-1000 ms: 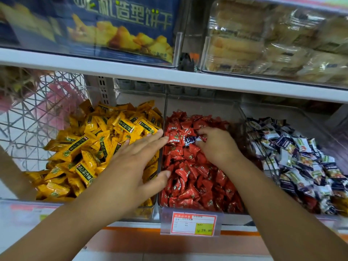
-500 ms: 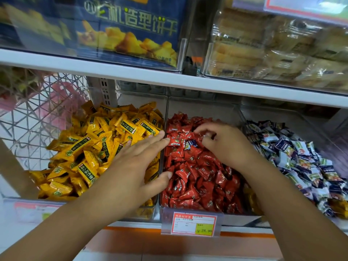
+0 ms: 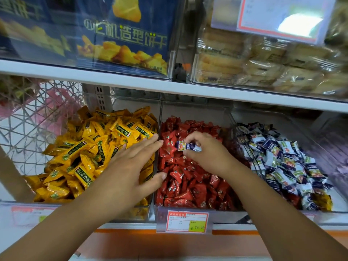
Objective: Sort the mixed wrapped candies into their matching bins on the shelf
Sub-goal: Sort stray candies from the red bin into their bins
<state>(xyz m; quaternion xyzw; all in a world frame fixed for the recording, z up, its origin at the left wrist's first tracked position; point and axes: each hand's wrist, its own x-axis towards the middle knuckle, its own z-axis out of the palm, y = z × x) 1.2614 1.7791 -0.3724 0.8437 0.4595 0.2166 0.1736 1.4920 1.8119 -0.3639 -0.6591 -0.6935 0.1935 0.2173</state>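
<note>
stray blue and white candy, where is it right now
Head view, centre: the right hand pinches the candy over the red candies in the middle bin, just right of the left hand.

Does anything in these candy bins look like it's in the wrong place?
Yes. The right hand pinches a blue-and-white candy above the middle bin, which holds red ones. At the front of the right bin, stray red wrappers and yellow wrappers lie among the blue-and-white ones.
</note>
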